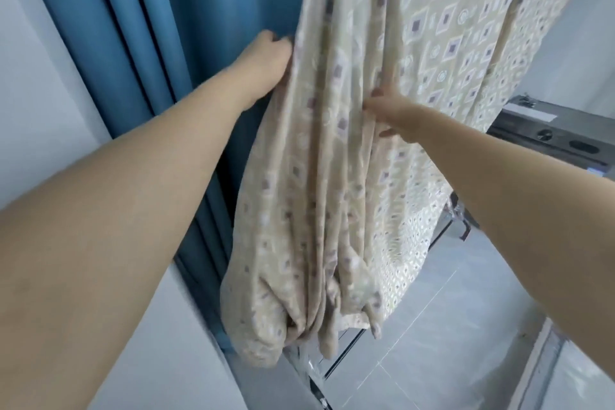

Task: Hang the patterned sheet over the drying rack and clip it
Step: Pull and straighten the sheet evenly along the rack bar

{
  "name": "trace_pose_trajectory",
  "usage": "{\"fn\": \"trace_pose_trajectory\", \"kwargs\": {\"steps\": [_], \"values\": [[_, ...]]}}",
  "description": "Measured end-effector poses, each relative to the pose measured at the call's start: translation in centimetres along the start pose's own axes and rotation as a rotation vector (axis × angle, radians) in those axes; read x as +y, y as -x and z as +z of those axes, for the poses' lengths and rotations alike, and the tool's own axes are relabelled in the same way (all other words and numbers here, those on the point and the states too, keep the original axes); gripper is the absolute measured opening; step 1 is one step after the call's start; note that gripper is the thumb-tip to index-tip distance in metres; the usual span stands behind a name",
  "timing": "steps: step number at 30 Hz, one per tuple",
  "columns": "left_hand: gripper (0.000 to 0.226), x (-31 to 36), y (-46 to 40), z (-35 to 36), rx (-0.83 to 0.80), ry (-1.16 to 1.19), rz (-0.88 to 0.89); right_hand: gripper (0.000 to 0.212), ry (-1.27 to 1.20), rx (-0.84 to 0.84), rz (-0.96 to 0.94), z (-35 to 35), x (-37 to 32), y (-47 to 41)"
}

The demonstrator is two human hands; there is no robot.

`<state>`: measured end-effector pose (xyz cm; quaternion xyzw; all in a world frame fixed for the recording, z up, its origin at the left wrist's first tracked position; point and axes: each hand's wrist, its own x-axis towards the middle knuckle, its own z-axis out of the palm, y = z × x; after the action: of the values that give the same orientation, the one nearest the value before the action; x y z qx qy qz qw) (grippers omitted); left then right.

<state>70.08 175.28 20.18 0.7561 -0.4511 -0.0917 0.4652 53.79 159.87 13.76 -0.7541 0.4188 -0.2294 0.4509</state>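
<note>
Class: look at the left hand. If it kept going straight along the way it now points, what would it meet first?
The patterned sheet: the left hand already grips its left edge, pointing up and right into the folds. The blue curtain probably lies behind.

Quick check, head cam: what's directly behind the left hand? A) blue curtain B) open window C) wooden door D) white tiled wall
A: the left hand grips the edge of the patterned sheet right in front of the blue curtain, whose pleats fill the space behind it.

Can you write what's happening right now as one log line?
step: spreading | sheet: draped, bunched | left hand: grips edge | right hand: pinches fold | clips: none seen
</note>
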Motion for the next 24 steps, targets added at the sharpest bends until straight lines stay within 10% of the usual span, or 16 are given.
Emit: {"fn": "trace_pose_trajectory", "kwargs": {"steps": [3,7,12,17,20,24], "values": [[0.024,1.9,-1.0,1.0,0.164,-0.088,0.128,0.102,-0.011,0.251,-0.05,-0.3,-2.0,-0.7],[0.024,3.2,-1.7,1.9,0.19,-0.04,0.201,0.019,0.023,0.314,-0.143,-1.0,-2.7,-1.2],[0.052,5.9,-2.0,1.3,0.266,0.136,0.226,0.028,0.029,0.422,-0.26,-4.1,-4.0,-2.0],[0.027,8.6,-4.0,-0.8,0.44,0.114,0.337,0.021,-0.061,0.159,-0.214,-10.0,-8.7,-2.7],[0.029,10.1,-4.9,-1.2,0.406,-0.03,0.328,0.052,-0.125,0.36,-0.221,-13.0,-12.0,-3.0],[0.032,11.2,-5.4,-1.6,0.302,-0.145,0.215,0.088,-0.292,0.09,0.027,-14.0,-15.5,-3.1]]}}
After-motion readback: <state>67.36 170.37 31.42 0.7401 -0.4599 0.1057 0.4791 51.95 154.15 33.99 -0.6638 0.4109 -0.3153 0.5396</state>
